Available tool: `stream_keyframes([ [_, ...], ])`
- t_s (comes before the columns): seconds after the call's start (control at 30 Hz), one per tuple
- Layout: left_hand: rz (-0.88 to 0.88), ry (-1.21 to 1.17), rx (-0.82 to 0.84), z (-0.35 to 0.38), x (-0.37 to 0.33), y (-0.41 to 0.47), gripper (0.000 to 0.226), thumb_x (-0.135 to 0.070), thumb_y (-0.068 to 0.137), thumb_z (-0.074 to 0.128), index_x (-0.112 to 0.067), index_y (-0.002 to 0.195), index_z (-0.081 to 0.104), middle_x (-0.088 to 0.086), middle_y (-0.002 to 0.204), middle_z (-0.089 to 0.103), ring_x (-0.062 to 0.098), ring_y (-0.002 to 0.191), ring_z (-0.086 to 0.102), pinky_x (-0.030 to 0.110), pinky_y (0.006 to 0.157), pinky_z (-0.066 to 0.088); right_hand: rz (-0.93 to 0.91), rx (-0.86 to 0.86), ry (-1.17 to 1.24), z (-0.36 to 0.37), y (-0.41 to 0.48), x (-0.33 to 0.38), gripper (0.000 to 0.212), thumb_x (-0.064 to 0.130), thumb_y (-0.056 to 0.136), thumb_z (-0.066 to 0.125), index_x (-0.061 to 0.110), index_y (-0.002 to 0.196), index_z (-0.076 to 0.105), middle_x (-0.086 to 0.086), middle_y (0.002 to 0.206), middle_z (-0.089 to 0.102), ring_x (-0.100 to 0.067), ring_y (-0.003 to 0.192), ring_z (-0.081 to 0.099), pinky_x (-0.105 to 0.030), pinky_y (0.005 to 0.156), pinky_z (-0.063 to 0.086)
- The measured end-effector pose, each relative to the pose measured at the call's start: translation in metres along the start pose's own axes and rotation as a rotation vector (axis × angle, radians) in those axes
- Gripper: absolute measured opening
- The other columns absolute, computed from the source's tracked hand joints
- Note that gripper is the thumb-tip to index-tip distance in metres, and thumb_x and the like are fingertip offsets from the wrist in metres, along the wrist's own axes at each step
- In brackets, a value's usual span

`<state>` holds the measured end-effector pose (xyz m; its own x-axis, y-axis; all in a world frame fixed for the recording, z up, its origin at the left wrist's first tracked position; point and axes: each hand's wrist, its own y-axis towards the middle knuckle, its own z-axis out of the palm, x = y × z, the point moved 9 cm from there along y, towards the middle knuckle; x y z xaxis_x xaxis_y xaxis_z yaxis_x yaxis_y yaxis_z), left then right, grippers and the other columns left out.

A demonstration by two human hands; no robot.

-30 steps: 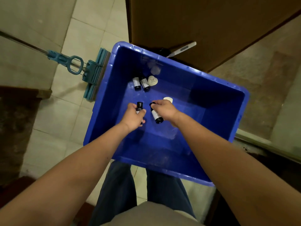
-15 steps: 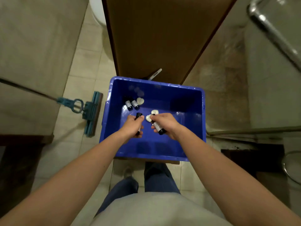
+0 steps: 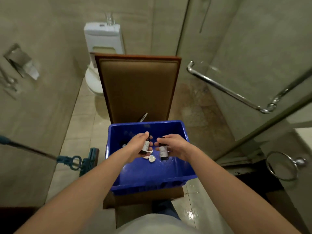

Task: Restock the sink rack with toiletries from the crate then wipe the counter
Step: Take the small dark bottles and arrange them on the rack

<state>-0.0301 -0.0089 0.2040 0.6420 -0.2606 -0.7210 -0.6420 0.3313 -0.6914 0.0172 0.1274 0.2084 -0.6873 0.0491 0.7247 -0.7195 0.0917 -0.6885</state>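
Now gripping one small dark bottle (image 3: 145, 147) in the left hand (image 3: 137, 146) and a second bottle (image 3: 163, 152) in the right hand (image 3: 176, 146) — both above the blue crate (image 3: 152, 177).

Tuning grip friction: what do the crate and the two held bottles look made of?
Blue crate: moulded plastic, glossy; highlights on its floor. Left bottle, held in left hand, and right bottle, in right hand: dark with pale labels; glass or plastic, cannot tell.

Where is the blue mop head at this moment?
In the head view the mop head lies on the floor on the person's left, close beside the blue crate.
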Motion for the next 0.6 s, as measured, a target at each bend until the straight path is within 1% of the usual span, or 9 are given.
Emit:
stream_keyframes([
  [0.07,0.018,-0.005,0.040,0.008,-0.010,-0.010,0.032,-0.035,0.105,0.037,-0.013,0.111,0.059,0.007,0.085,0.061,0.017,0.069,0.057,0.032,0.066,0.051,-0.027,-0.035,0.028,-0.010,-0.018,0.006,0.018,0.021,0.091,0.069,0.009,0.104,0.069,-0.006,0.101,0.076,-0.022,0.097,0.072,-0.039,0.081,0.059],
  [0.17,0.050,0.025,0.087,0.022,-0.023,-0.022,0.031,-0.037,0.103,0.041,-0.013,0.108,0.059,0.006,0.081,0.061,0.016,0.066,0.056,0.030,0.061,0.050,-0.078,-0.110,0.085,-0.027,-0.046,0.014,0.017,0.021,0.088,0.072,0.010,0.101,0.069,-0.004,0.097,0.077,-0.021,0.093,0.073,-0.038,0.080,0.060],
  [0.23,0.084,0.060,0.125,0.035,-0.032,-0.029,0.027,-0.039,0.101,0.047,-0.014,0.108,0.057,0.006,0.087,0.061,0.016,0.067,0.057,0.029,0.058,0.052,-0.108,-0.154,0.118,-0.039,-0.063,0.018,0.023,0.021,0.085,0.075,0.011,0.105,0.069,-0.004,0.096,0.077,-0.019,0.091,0.074,-0.037,0.082,0.060],
  [0.3,0.124,0.102,0.171,0.053,-0.042,-0.035,0.024,-0.040,0.098,0.053,-0.018,0.108,0.054,0.007,0.093,0.061,0.016,0.070,0.058,0.028,0.058,0.053,-0.138,-0.197,0.158,-0.051,-0.079,0.021,0.026,0.018,0.082,0.078,0.012,0.106,0.069,-0.005,0.095,0.077,-0.018,0.089,0.074,-0.034,0.078,0.059],
  [0.37,0.159,0.126,0.220,0.074,-0.052,-0.045,0.018,-0.039,0.098,0.054,-0.021,0.104,0.051,0.006,0.093,0.061,0.016,0.071,0.058,0.028,0.059,0.054,-0.170,-0.252,0.199,-0.066,-0.097,0.024,0.029,0.012,0.079,0.080,0.010,0.106,0.068,-0.007,0.094,0.077,-0.019,0.086,0.075,-0.033,0.074,0.059],
  [0.43,0.190,0.151,0.267,0.098,-0.063,-0.055,0.013,-0.037,0.098,0.054,-0.025,0.100,0.049,0.006,0.095,0.062,0.016,0.075,0.061,0.030,0.063,0.055,-0.200,-0.312,0.215,-0.083,-0.117,0.025,0.029,0.009,0.075,0.082,0.010,0.102,0.070,-0.006,0.088,0.077,-0.016,0.078,0.075,-0.030,0.067,0.059],
  [0.5,0.236,0.194,0.325,0.123,-0.074,-0.065,0.016,-0.035,0.097,0.055,-0.023,0.105,0.050,0.007,0.103,0.064,0.019,0.085,0.064,0.035,0.075,0.058,-0.229,-0.380,0.204,-0.102,-0.138,0.024,0.026,0.011,0.073,0.084,0.013,0.096,0.073,-0.001,0.081,0.077,-0.012,0.072,0.073,-0.027,0.060,0.057],
  [0.57,0.291,0.254,0.381,0.149,-0.084,-0.075,0.024,-0.034,0.097,0.056,-0.018,0.115,0.051,0.009,0.111,0.064,0.022,0.096,0.066,0.041,0.087,0.056,-0.260,-0.450,0.193,-0.124,-0.160,0.023,0.024,0.014,0.071,0.085,0.017,0.093,0.075,0.000,0.084,0.076,-0.014,0.079,0.071,-0.029,0.064,0.054],
  [0.6,0.319,0.289,0.408,0.161,-0.088,-0.080,0.027,-0.034,0.097,0.057,-0.017,0.118,0.051,0.010,0.113,0.064,0.024,0.101,0.066,0.042,0.088,0.056,-0.273,-0.486,0.191,-0.135,-0.172,0.021,0.024,0.015,0.071,0.085,0.018,0.092,0.075,-0.001,0.087,0.076,-0.016,0.084,0.070,-0.030,0.066,0.053],
])
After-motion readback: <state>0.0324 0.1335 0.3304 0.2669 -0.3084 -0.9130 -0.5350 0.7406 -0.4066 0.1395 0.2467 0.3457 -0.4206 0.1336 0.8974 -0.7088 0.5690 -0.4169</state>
